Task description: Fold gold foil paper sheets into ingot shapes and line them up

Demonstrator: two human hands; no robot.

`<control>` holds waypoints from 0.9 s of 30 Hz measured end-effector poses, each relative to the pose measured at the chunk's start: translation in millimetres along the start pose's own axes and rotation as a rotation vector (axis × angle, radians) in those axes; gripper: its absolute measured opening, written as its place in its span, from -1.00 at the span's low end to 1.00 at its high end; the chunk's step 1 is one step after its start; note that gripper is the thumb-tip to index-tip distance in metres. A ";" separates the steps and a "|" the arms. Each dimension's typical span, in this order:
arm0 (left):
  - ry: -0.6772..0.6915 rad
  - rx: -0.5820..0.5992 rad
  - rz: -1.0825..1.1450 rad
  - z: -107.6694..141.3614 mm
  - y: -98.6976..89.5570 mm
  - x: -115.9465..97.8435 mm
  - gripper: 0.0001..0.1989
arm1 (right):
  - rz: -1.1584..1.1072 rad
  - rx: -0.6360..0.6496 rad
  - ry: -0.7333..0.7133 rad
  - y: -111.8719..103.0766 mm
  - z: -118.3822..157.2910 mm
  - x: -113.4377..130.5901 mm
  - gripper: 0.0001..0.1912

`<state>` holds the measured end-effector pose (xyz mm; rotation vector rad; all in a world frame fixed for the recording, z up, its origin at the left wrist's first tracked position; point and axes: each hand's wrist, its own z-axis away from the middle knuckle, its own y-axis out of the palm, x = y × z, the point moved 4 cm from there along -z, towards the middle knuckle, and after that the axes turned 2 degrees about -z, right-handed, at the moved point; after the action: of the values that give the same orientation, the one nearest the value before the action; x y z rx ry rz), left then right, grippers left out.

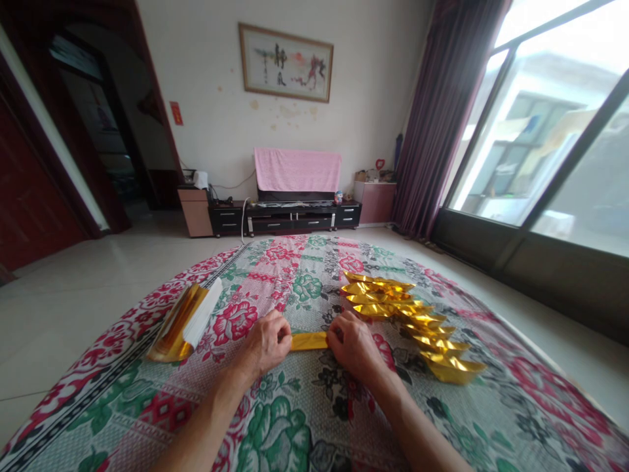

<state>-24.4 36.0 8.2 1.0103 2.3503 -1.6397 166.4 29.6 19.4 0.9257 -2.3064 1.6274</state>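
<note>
Between my two hands a narrow folded strip of gold foil paper (pixel 308 341) is held level, just over the patterned cloth. My left hand (pixel 268 341) is closed on its left end, fingers curled in. The right end is pinched by my right hand (pixel 354 344), whose fingertips are partly hidden. Right of my right hand, several folded gold paper ingots (pixel 452 367) sit in overlapping rows, boat-shaped with pointed ends. A stack of gold foil paper sheets (pixel 184 321) with white edges lies to the left of my left hand.
The floral tablecloth (pixel 275 432) covers the round surface in front of me. Beyond it stand a low black TV cabinet (pixel 295 216) and a screen under a pink cloth (pixel 297 169). A purple curtain (pixel 432 118) and large windows are at right, a dark doorway at left.
</note>
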 end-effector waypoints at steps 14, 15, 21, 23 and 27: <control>-0.026 0.012 0.003 -0.1 -1.5 -0.9 -0.90 | 0.009 -0.002 0.008 -0.6 0.0 1.1 -0.86; -0.027 0.012 0.007 0.0 -1.7 -1.0 -0.90 | 0.007 -0.001 0.006 -0.6 0.3 1.2 -0.86; -0.019 0.011 0.001 0.6 -2.9 -2.8 -0.90 | 0.009 -0.009 -0.003 -1.5 0.3 1.4 -0.86; -0.018 0.014 0.006 0.7 -3.0 -3.2 -0.90 | 0.010 -0.010 -0.006 -1.4 -0.1 1.5 -0.86; -0.017 0.018 0.007 0.6 -2.5 -3.3 -0.90 | 0.008 -0.009 -0.003 -0.6 -0.1 1.3 -0.85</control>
<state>-23.4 33.5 11.4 1.0020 2.3227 -1.6639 165.7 29.1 20.5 0.9189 -2.3211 1.6188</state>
